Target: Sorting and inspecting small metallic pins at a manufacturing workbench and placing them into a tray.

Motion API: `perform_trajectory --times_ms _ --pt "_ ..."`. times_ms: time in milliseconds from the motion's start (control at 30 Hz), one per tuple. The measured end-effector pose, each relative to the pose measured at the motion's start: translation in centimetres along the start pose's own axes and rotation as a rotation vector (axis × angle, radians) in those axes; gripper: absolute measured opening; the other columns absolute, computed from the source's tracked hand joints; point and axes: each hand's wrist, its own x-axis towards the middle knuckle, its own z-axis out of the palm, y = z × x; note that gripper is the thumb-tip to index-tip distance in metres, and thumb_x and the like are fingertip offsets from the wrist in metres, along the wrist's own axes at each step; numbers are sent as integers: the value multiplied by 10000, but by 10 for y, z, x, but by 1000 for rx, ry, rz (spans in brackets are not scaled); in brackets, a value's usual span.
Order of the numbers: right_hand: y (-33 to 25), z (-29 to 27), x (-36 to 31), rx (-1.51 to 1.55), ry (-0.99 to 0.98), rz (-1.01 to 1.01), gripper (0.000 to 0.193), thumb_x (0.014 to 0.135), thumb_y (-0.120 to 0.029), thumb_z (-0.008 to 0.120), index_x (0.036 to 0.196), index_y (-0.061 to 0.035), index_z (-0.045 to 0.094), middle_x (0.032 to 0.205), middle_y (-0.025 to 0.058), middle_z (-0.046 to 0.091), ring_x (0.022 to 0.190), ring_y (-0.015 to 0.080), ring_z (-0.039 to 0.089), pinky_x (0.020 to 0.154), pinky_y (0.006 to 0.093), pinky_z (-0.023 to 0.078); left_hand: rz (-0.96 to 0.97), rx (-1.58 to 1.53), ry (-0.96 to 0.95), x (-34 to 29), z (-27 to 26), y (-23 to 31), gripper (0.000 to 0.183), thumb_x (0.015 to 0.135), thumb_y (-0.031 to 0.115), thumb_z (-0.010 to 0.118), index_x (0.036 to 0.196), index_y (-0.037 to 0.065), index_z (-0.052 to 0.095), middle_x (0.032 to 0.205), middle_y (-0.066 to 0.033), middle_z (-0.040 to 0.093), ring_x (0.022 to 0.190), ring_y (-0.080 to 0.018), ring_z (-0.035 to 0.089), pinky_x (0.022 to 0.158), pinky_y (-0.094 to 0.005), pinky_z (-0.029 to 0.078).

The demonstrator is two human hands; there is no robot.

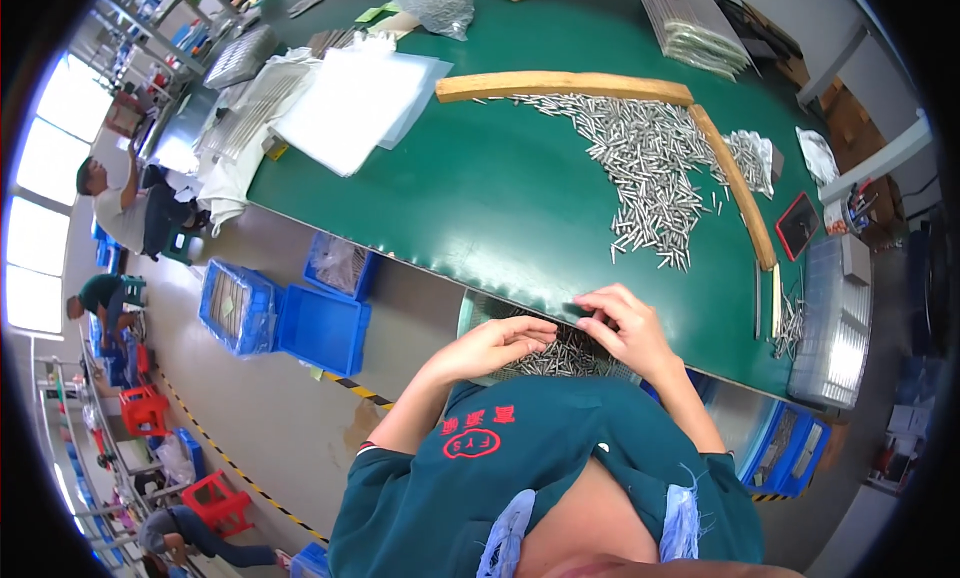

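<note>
My left hand is over the left part of a pale green basket below the table's near edge. Its fingers are slightly bent, with the thumb a little apart, and nothing shows in them. My right hand is at the table edge, its fingers curled toward the thumb; whether a small piece is between them is hidden. Many loose silver metal pins lie in the basket between and under both hands. A larger heap of similar pins spreads over the green tabletop farther off.
Two wooden strips border the heap. A phone with a red rim and a clear plastic box stand at the right. White sheets lie at the left. Blue bins are on the floor; people sit farther left.
</note>
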Motion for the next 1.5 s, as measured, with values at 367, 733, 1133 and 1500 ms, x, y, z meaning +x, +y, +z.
perform_trajectory --times_ms 367,733,1133,1500 --pt "4 -8 1 235 74 167 223 811 -8 621 1034 -23 620 877 31 565 698 62 503 617 193 405 -14 -87 -35 6 4 -2 367 902 68 450 1261 -4 460 1162 -121 575 1027 -142 559 896 -279 444" --pt "7 -2 2 236 46 110 205 818 5 606 1022 -2 618 894 38 559 749 75 524 668 199 433 -10 -132 -88 10 2 -12 366 925 88 455 1283 11 444 1178 -80 563 1052 -121 545 881 -255 434" --pt "24 -7 7 33 181 82 256 831 -31 604 1087 -23 593 997 63 563 786 116 545 651 223 454 5 -103 -101 11 2 -10 365 922 113 458 1271 8 452 1189 -106 561 1032 -121 547 872 -253 437" --pt "28 -13 3 -250 297 12 373 848 -92 588 1214 -63 519 1218 82 505 1054 200 517 829 305 416 29 -94 -102 12 2 -8 363 920 114 459 1264 -4 456 1171 -112 571 998 -124 559 877 -268 447"
